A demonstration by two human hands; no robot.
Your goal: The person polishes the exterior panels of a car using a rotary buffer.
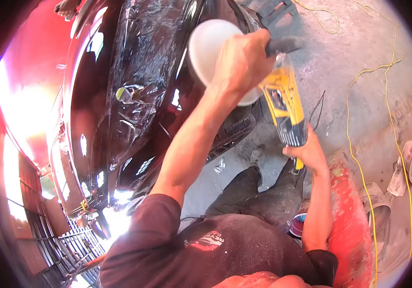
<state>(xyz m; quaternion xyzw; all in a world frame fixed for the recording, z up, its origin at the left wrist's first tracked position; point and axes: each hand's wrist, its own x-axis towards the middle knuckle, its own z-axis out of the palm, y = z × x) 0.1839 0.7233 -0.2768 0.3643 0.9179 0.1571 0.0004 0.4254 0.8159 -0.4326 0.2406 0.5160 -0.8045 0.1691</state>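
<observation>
A yellow and black electric polisher (285, 98) is held in both of my hands, with a round white pad (210, 45) at its head. My left hand (244, 60) is closed at the head end, by the black side handle (285, 45). My right hand (307, 150) wraps around the rear grip. The pad overlaps the edge of a glossy black car body (90, 91); whether they touch I cannot tell. Clear plastic film (141, 62) covers part of the car. My left hand and forearm hide part of the pad.
Yellow cords (350, 120) run along the grey floor on the right. A red, worn surface (347, 221) lies beside my right arm. Buckets (376, 211) stand at the far right. Metal railings (73, 245) are at the lower left, and bright light glares there.
</observation>
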